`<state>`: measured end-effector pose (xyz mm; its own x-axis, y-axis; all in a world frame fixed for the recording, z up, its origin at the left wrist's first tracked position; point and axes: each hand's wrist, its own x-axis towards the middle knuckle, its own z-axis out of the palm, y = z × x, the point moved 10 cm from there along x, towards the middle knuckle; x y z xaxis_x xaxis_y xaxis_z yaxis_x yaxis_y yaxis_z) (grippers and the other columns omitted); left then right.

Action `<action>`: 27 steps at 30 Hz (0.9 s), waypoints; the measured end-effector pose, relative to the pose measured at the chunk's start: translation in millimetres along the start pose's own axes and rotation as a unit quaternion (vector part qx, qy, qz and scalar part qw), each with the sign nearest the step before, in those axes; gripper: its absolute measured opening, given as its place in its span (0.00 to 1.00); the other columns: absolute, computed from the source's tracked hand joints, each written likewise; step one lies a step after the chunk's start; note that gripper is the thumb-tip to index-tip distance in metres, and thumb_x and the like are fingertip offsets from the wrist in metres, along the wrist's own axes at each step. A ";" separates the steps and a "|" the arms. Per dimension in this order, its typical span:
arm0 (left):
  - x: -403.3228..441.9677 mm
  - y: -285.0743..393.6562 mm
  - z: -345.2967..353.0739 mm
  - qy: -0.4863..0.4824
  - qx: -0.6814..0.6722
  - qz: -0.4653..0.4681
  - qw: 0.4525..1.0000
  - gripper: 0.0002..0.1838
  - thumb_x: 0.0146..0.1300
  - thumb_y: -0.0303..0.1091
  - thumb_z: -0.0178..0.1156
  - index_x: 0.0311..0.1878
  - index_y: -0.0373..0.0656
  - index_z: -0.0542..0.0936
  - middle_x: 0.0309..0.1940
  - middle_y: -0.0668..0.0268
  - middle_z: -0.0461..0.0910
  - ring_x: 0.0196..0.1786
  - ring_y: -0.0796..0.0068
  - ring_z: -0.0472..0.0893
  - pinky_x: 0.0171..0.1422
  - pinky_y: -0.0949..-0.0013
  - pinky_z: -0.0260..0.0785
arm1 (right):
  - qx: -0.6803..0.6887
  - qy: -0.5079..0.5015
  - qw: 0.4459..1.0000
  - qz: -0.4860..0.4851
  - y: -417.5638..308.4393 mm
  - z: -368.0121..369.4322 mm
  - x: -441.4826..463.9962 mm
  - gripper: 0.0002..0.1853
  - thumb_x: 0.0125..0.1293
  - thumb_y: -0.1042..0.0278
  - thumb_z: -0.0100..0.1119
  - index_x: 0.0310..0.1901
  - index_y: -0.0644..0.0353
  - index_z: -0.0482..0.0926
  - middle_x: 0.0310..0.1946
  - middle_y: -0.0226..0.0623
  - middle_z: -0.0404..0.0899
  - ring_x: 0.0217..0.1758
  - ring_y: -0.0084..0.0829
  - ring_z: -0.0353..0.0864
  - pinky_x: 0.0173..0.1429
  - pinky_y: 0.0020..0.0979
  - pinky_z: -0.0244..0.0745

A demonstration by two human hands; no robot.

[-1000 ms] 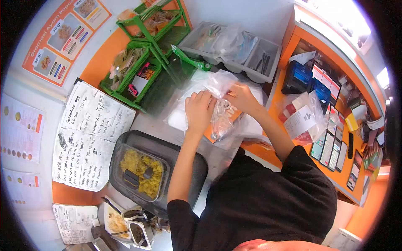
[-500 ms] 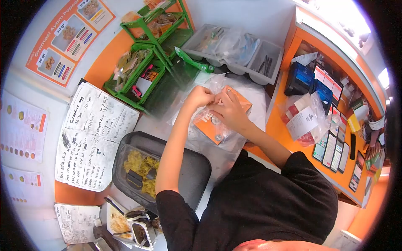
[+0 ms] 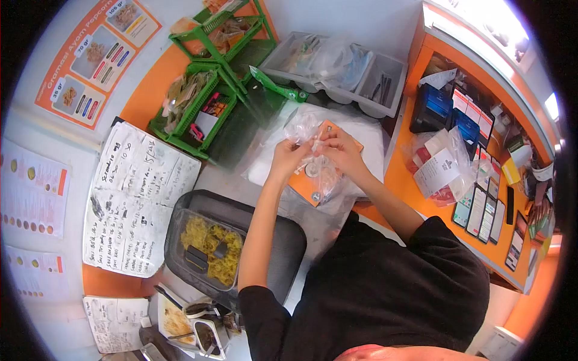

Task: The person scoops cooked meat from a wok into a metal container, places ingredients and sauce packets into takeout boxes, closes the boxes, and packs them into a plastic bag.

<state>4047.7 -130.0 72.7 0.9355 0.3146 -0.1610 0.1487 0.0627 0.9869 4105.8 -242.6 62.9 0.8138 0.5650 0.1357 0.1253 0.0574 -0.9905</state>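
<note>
An orange box (image 3: 301, 186) with white print lies inside a clear plastic bag (image 3: 330, 179) on the counter in front of me. My left hand (image 3: 290, 157) pinches the gathered top of the bag from the left. From the right, my right hand (image 3: 340, 151) grips the same bunched plastic, its fingertips close to those of the left. Loose plastic puffs up above the fingers. White paper or plastic sheets (image 3: 370, 135) lie under and around the box.
Left of my forearm, a black tray (image 3: 289, 256) holds a lidded container of yellow food (image 3: 208, 246). Green basket racks (image 3: 208, 141) and a grey divided bin (image 3: 391, 96) stand behind. Several phones (image 3: 478, 210) and a filled bag (image 3: 439, 171) occupy the orange shelf. Utensils and sauce containers (image 3: 180, 322) sit lower left.
Both hands have shifted slightly down, and their fingertips have come together on the bag's top. More of the plastic is now bunched above them, and the box still lies in the bag.
</note>
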 end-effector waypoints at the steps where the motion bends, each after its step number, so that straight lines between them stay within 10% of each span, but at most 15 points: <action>1: -0.9 1.7 0.1 -0.003 -0.002 0.011 1.000 0.10 0.53 0.32 0.59 0.35 0.35 0.77 0.25 0.67 0.77 0.27 0.85 0.74 0.30 0.81 0.63 | -0.022 -0.013 0.999 -0.027 -3.1 3.0 3.5 0.11 0.54 0.74 0.54 0.38 0.68 0.67 0.36 0.37 0.73 0.31 0.23 0.74 0.41 0.21 0.67; 5: -3.2 1.5 -0.7 -0.003 0.013 0.015 1.000 0.09 0.54 0.30 0.58 0.36 0.35 0.78 0.25 0.68 0.78 0.26 0.85 0.74 0.29 0.81 0.63 | 0.031 -0.039 0.996 0.069 -15.9 8.6 -4.9 0.15 0.54 0.74 0.53 0.40 0.67 0.60 0.30 0.39 0.75 0.31 0.22 0.74 0.41 0.20 0.66; 14: -13.4 10.0 4.3 -0.013 0.086 -0.020 0.996 0.08 0.54 0.29 0.58 0.37 0.37 0.78 0.26 0.68 0.79 0.27 0.86 0.74 0.31 0.81 0.65 | -0.014 -0.026 0.999 -0.036 -25.4 4.6 0.5 0.06 0.53 0.73 0.56 0.22 0.64 0.78 0.36 0.33 0.68 0.40 0.25 0.69 0.45 0.22 0.64; 20: -15.1 18.8 10.3 -0.012 0.106 0.108 0.988 0.09 0.53 0.28 0.57 0.39 0.38 0.77 0.30 0.71 0.77 0.29 0.86 0.73 0.34 0.80 0.65 | -0.100 0.101 0.979 -0.149 -20.2 -15.3 -9.4 0.05 0.52 0.72 0.59 0.30 0.64 0.77 0.37 0.33 0.70 0.40 0.23 0.70 0.43 0.24 0.66; 27: -21.5 30.3 8.6 0.037 0.185 0.185 0.964 0.11 0.50 0.30 0.60 0.37 0.38 0.77 0.30 0.68 0.74 0.26 0.82 0.73 0.31 0.78 0.65 | 0.066 -0.046 0.997 -0.002 2.4 -11.9 2.6 0.08 0.55 0.71 0.57 0.37 0.61 0.72 0.31 0.27 0.74 0.36 0.18 0.71 0.43 0.20 0.66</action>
<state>4034.9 -143.0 106.2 0.9231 0.3184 0.2156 -0.0730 -0.4053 0.9113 4115.0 -250.8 61.2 0.7578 0.6367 0.1430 0.0483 0.1638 -0.9853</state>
